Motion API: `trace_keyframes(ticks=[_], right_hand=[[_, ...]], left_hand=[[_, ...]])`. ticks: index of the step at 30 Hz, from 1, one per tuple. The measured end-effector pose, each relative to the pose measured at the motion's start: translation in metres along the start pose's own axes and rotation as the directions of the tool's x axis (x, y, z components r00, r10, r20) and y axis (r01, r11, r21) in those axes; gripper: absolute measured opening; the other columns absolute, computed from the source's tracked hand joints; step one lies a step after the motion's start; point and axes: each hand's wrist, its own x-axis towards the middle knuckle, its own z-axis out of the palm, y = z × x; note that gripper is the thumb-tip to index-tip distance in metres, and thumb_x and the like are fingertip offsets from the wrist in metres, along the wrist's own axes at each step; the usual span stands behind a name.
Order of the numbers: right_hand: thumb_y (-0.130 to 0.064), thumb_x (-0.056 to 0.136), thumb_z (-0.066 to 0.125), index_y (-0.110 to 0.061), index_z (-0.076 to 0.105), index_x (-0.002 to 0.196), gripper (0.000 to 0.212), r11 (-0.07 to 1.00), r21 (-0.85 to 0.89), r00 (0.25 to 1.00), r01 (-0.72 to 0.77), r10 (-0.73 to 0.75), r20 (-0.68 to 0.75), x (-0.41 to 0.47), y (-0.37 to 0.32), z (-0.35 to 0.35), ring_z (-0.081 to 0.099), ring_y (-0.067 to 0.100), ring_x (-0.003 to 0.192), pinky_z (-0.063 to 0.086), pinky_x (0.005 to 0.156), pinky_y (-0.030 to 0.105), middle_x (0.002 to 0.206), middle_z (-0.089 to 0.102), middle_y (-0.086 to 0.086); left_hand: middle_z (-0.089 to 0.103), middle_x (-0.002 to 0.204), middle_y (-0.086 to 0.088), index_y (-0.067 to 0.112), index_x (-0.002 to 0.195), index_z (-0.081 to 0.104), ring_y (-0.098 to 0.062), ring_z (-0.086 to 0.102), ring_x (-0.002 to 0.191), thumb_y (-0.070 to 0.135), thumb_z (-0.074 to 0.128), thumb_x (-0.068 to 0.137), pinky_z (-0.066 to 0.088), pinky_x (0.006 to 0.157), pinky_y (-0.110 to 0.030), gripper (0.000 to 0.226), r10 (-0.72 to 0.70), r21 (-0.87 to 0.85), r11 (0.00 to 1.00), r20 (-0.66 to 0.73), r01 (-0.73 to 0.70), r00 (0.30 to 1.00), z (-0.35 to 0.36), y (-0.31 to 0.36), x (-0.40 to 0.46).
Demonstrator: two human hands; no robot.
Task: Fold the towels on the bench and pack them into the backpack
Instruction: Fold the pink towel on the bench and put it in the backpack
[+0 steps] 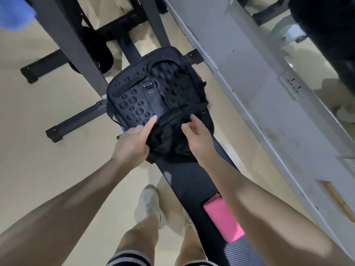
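No legible text, brand, number or sign anywhere in view. Black backpack [159, 89]: dimpled back panel and strap buckle, no readable mark. A pale tag at its near-left edge is too blurred to read. Pink folded towel [223, 219] on the desk: plain, no label showing.

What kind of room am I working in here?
Probably a gym: the backpack lies on a long padded bench, dark metal equipment frames stand on the floor, and a folded pink towel waits nearby.
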Motion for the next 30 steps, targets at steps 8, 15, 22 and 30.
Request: trace_keyframes(ticks=[8, 15, 22, 30], right_hand=[[0.007, 0.078, 0.046, -0.020, 0.009, 0.149, 0.085, 0.845, -0.460, 0.962, 0.274, -0.237, 0.137, 0.070, -0.015, 0.044, 0.020, 0.021, 0.142, 0.015, 0.117, 0.045, 0.151, 0.029, 0.003], [-0.011, 0.086, 0.046, -0.030, 0.007, 0.148, 0.076, 0.477, -0.830, 0.951, 0.290, -0.236, 0.198, 0.144, -0.015, 0.052, 0.004, 0.018, 0.145, 0.002, 0.115, 0.044, 0.158, 0.007, -0.009], [-0.052, 0.080, 0.061, -0.030, -0.016, 0.146, 0.103, 0.277, -0.950, 0.988, 0.146, 0.002, 0.152, 0.166, 0.037, 0.045, -0.020, 0.021, 0.143, -0.012, 0.111, 0.054, 0.155, -0.023, -0.005], [-0.061, 0.075, 0.061, -0.034, -0.015, 0.145, 0.106, 0.241, -0.970, 0.999, 0.021, 0.028, 0.028, 0.186, 0.064, 0.060, -0.016, 0.022, 0.144, -0.015, 0.110, 0.055, 0.157, -0.016, -0.006]], left_hand=[[0.037, 0.141, -0.019, 0.004, 0.129, 0.044, -0.030, 0.027, 0.131, 0.005, 0.035, 0.082, 0.019, 0.111, -0.039, 0.047, 0.331, 0.024, 0.935, -0.417, -0.353, 0.846, -0.024, -0.037, 0.066], [0.020, 0.154, -0.014, 0.014, 0.143, 0.029, -0.035, 0.021, 0.139, 0.051, 0.067, 0.072, 0.014, 0.114, -0.043, 0.089, 0.410, 0.522, 0.747, 0.123, -0.410, 0.904, 0.028, -0.081, 0.125], [-0.027, 0.151, -0.015, 0.027, 0.138, -0.028, -0.037, -0.017, 0.140, 0.066, 0.045, 0.081, -0.008, 0.114, -0.044, 0.100, 0.341, 0.500, 0.745, 0.285, -0.442, 0.896, 0.066, -0.107, 0.180], [-0.029, 0.150, -0.013, 0.026, 0.145, -0.017, -0.035, -0.020, 0.140, 0.058, 0.054, 0.081, -0.010, 0.113, -0.044, 0.101, 0.290, 0.489, 0.778, 0.276, -0.394, 0.916, 0.105, -0.102, 0.190]])
